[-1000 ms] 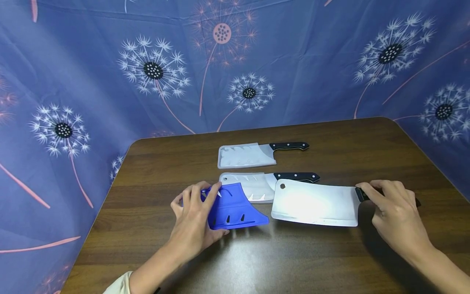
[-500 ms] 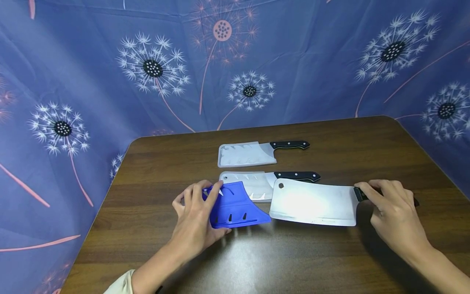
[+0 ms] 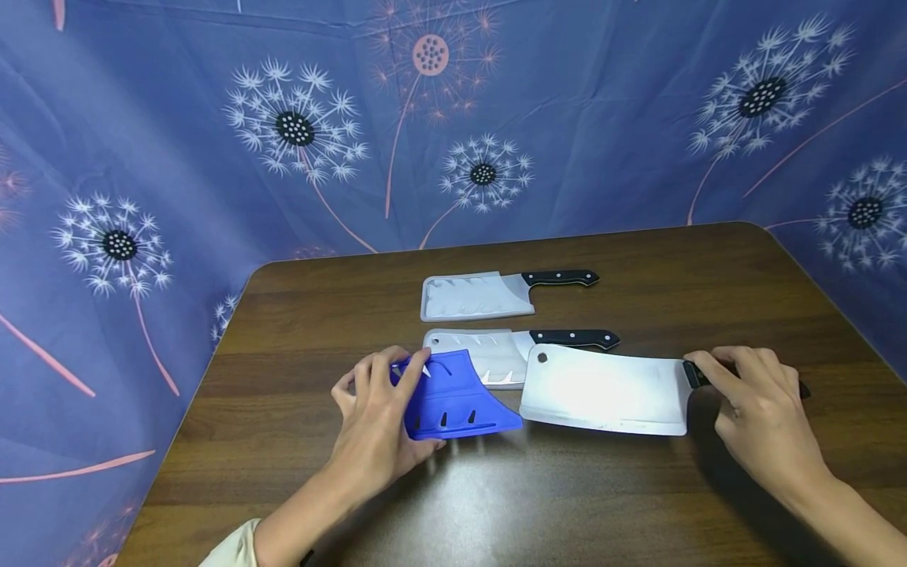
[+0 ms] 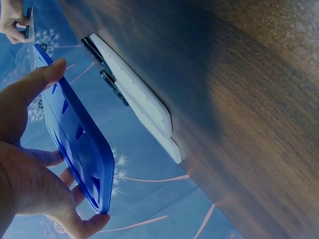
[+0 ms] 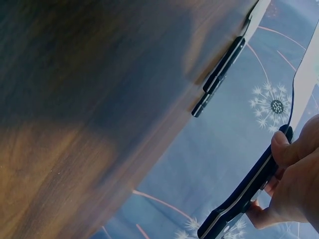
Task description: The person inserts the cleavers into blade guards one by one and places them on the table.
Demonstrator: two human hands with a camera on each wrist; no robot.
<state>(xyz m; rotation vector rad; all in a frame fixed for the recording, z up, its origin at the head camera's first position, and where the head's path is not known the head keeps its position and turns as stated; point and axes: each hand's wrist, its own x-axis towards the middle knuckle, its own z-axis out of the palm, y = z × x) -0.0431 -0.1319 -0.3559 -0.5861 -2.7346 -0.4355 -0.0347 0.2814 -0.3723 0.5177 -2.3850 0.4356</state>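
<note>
My left hand [image 3: 375, 413] grips a blue plastic blade sheath [image 3: 457, 398] with slots, thumb on its lower edge and fingers along the top. In the left wrist view the sheath [image 4: 75, 134] is held above the table. My right hand [image 3: 761, 413] holds a bare cleaver [image 3: 602, 394] by its black handle [image 5: 244, 186], the blade pointing left. In the head view, the blade's left end meets or overlaps the sheath's pointed right corner; whether they touch I cannot tell. Some of the handle is hidden under my fingers.
Behind lie two more cleavers in whitish sheaths, a farther one [image 3: 478, 298] and a nearer one [image 3: 489, 364], black handles to the right. The held sheath and blade partly cover the nearer one. The brown wooden table [image 3: 340, 307] ends at a blue dandelion-patterned cloth [image 3: 567, 94].
The blue sheath has shifted slightly right and the cleaver slightly left, so the small gap between them has closed in the head view. Both grips are unchanged.
</note>
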